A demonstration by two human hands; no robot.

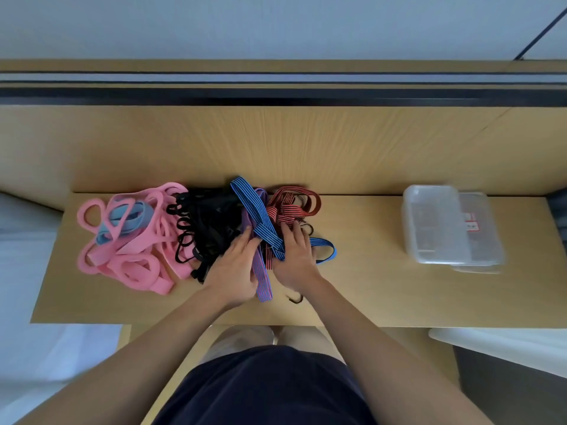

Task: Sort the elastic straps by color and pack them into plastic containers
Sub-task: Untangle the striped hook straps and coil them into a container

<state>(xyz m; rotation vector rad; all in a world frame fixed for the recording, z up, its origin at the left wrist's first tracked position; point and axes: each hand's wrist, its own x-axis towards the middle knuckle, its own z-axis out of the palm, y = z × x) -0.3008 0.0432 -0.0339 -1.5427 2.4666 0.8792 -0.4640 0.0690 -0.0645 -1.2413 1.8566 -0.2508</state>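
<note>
The tangled pink, black, blue and red elastic straps (208, 222) lie unsorted, and the stacked clear plastic containers (435, 228) look unfilled. The left hand (234, 265) and right hand (294, 256) rest on them, fingers nearly straight, gripping nothing.

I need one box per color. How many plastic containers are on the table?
2. One clear container at the table's right end; a second container, with a red label, overlaps its right side. Others may be nested unseen.
</note>
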